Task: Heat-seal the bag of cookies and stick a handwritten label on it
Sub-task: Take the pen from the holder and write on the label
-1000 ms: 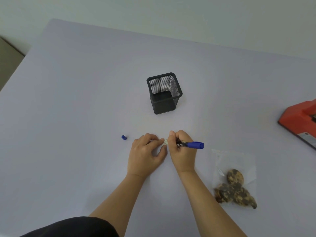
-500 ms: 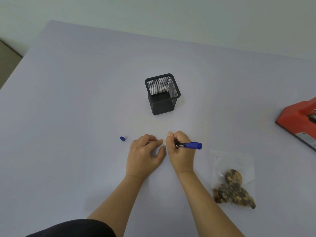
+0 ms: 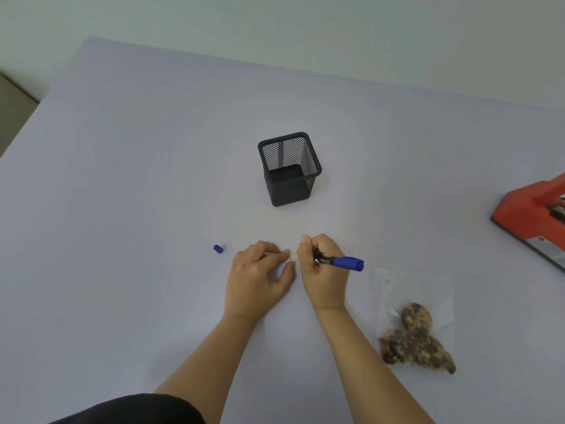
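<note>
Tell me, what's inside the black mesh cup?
The black mesh cup looks empty; its dark floor shows. The near inside corners are hidden by its front wall.

This looks like a plain office or workroom desk rather than a kitchen. A broad, smooth, pale lavender-grey table (image 3: 153, 179) fills nearly the whole view and stands against a bare, off-white wall (image 3: 305, 22) with nothing hung on it. At its middle sits a square black wire-mesh pen holder (image 3: 289, 168), ordinary desk stationery. At the right edge lies part of an orange-red, box-shaped benchtop machine (image 3: 532, 215), the sort of small packing appliance kept on a worktop. A strip of darker floor (image 3: 12, 108) shows at far left.
</note>
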`<action>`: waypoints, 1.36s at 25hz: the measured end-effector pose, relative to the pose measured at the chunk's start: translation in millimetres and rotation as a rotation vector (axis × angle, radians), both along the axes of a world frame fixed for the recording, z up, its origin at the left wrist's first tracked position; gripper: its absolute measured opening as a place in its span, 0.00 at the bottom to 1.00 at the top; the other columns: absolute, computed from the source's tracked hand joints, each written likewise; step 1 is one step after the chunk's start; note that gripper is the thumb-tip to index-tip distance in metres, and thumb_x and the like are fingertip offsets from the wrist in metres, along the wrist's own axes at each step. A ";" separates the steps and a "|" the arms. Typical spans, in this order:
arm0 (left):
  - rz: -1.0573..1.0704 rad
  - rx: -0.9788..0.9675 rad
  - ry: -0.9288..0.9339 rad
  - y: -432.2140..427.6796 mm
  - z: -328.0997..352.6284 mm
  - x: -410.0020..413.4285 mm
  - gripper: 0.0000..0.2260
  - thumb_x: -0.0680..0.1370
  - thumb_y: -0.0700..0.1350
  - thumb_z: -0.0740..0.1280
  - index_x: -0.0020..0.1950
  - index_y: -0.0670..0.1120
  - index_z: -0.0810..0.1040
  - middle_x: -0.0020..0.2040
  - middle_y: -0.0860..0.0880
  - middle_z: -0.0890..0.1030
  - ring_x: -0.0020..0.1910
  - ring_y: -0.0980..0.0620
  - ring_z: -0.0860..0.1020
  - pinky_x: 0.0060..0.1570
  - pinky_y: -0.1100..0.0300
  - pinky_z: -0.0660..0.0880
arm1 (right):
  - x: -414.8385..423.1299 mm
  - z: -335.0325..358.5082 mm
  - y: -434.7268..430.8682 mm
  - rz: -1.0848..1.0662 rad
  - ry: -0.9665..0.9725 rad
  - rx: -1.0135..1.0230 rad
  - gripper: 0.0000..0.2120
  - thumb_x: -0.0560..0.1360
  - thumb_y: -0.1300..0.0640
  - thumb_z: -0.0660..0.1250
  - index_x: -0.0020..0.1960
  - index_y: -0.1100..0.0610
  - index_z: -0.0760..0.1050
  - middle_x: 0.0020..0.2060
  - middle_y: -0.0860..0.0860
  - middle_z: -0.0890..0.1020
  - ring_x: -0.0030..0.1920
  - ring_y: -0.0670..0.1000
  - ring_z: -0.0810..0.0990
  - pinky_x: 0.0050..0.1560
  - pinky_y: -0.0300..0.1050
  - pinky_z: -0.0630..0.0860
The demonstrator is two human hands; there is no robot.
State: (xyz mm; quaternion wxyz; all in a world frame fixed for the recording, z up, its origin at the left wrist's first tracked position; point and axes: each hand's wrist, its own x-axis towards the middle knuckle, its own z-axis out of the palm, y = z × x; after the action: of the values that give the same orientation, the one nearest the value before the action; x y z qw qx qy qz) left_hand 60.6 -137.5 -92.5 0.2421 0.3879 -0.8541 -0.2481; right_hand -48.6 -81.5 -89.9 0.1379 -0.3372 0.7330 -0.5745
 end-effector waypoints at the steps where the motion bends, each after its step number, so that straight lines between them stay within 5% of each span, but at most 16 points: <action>1: 0.000 -0.001 0.004 0.3 0.3 -0.1 0.09 0.70 0.49 0.70 0.44 0.46 0.85 0.41 0.49 0.80 0.37 0.52 0.79 0.37 0.56 0.73 | -0.1 0.7 0.0 -0.001 0.000 0.000 0.15 0.75 0.55 0.60 0.31 0.56 0.64 0.24 0.51 0.67 0.27 0.47 0.66 0.28 0.30 0.64; 11: -0.010 0.007 -0.014 -0.5 1.2 -0.1 0.09 0.70 0.49 0.70 0.44 0.46 0.85 0.41 0.50 0.80 0.37 0.52 0.78 0.36 0.57 0.72 | 0.6 -0.8 0.8 0.034 0.018 0.009 0.17 0.75 0.54 0.60 0.31 0.62 0.67 0.25 0.50 0.68 0.28 0.48 0.67 0.29 0.30 0.66; 20: 0.011 0.007 0.010 0.4 1.4 -0.6 0.09 0.70 0.48 0.69 0.44 0.46 0.85 0.41 0.50 0.80 0.36 0.51 0.79 0.37 0.55 0.73 | -0.2 6.6 -0.6 -0.064 0.013 -0.040 0.14 0.75 0.53 0.60 0.33 0.54 0.65 0.25 0.47 0.68 0.28 0.42 0.69 0.30 0.28 0.66; 30: 0.021 0.088 -0.043 3.7 13.6 1.2 0.15 0.71 0.53 0.66 0.54 0.47 0.78 0.47 0.52 0.79 0.42 0.56 0.72 0.45 0.59 0.72 | -24.2 70.9 11.4 -0.443 -0.761 -0.219 0.16 0.77 0.47 0.59 0.35 0.54 0.71 0.30 0.46 0.77 0.28 0.41 0.75 0.35 0.33 0.75; 34: 0.062 -0.044 0.156 6.3 30.8 9.1 0.15 0.74 0.48 0.66 0.58 0.44 0.73 0.52 0.49 0.74 0.40 0.55 0.72 0.43 0.59 0.73 | -32.9 104.9 36.6 -0.434 -0.935 -0.269 0.16 0.79 0.51 0.58 0.36 0.56 0.73 0.27 0.45 0.79 0.30 0.42 0.79 0.36 0.31 0.77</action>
State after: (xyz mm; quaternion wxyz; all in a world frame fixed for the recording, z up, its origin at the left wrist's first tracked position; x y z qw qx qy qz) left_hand 69.8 -131.2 -61.7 0.3239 0.3880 -0.8255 -0.2512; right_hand -81.5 -44.9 15.0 0.2835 0.0996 0.5659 -0.7677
